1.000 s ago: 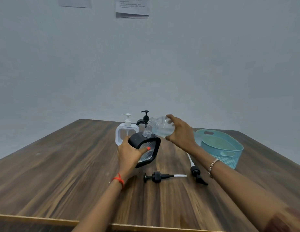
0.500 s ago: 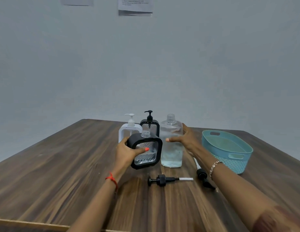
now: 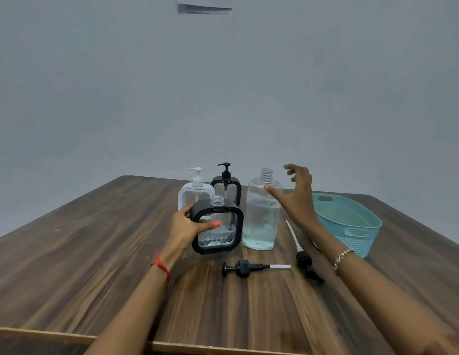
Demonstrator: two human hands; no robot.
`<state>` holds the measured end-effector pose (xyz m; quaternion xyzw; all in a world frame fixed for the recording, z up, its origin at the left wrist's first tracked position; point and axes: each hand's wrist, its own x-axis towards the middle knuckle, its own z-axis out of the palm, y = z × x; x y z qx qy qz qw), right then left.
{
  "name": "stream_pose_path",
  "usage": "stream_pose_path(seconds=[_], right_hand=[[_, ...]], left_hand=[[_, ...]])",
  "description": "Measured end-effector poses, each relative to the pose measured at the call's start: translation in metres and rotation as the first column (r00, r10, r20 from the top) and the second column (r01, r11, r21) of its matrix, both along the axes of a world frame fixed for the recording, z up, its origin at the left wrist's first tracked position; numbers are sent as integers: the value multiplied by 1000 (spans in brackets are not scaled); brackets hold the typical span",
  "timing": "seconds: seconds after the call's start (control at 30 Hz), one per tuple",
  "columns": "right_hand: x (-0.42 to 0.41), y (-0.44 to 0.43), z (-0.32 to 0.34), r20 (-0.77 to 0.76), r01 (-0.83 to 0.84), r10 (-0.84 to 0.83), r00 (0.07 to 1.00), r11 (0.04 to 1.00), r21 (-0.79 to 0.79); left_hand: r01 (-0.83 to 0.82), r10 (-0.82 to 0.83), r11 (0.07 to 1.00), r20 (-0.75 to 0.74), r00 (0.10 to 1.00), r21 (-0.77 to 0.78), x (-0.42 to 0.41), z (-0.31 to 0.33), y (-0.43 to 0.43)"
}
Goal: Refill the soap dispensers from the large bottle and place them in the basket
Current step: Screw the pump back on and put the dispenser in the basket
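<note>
A: What are the left fingers doing?

B: The left hand [image 3: 185,226] grips a square, black-framed clear plastic soap dispenser [image 3: 219,234]. The thumb, its nail painted orange, lies across the clear front. The other fingers curl round the frame's left edge. The dispenser's threaded neck is uncapped. I cannot tell whether its base rests on the brown wooden table [image 3: 95,252].

A: And the right?

B: The right hand [image 3: 299,201] hangs in the air, fingers spread wide and loosely bent, holding nothing. Its thumb tip lies over the shoulder of the tall clear plastic bottle [image 3: 260,221]. I cannot tell whether it touches.

A: Where does that bottle stand?

B: Upright on the table, just right of the left thumb and close beside the held dispenser. Its screw neck is open, and clear liquid fills it past the middle.

A: Further out from the fingers?

B: Behind the left fingers stands a white-framed dispenser with a white pump [image 3: 195,193]. Right of it is a black-framed dispenser with a black pump [image 3: 226,188]. Both are upright. Below the right palm, a black pump head with a long white tube [image 3: 304,260] lies on the table. A second black pump head with a short white tube [image 3: 245,268] lies nearer the person, in front of the held dispenser. Right of the right wrist sits the teal lattice plastic basket [image 3: 351,242].
</note>
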<state>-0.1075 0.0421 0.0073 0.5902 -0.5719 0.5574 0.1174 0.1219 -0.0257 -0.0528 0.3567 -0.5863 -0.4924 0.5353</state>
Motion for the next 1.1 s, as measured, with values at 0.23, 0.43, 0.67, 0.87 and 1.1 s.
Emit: stream_pose_path(seconds=[0.23, 0.43, 0.67, 0.87, 1.1], right_hand=[[40, 24, -26, -360, -64, 538, 762, 616, 786], [48, 21, -49, -333, 11, 601, 727, 474, 880], [28, 31, 41, 175, -556, 547, 818, 677, 482], [48, 21, 92, 432, -605, 597, 676, 785, -137], [66, 11, 85, 435, -600, 576, 693, 794, -96]], left_hand=[[23, -23, 1000, -14, 1000, 2, 0, 4, 3], [31, -31, 1000, -15, 999, 5, 2, 5, 7], [56, -56, 998, -12, 998, 3, 0, 12, 16], [88, -89, 996, -21, 996, -27, -8, 20, 22], [108, -109, 992, -8, 994, -59, -15, 27, 30]])
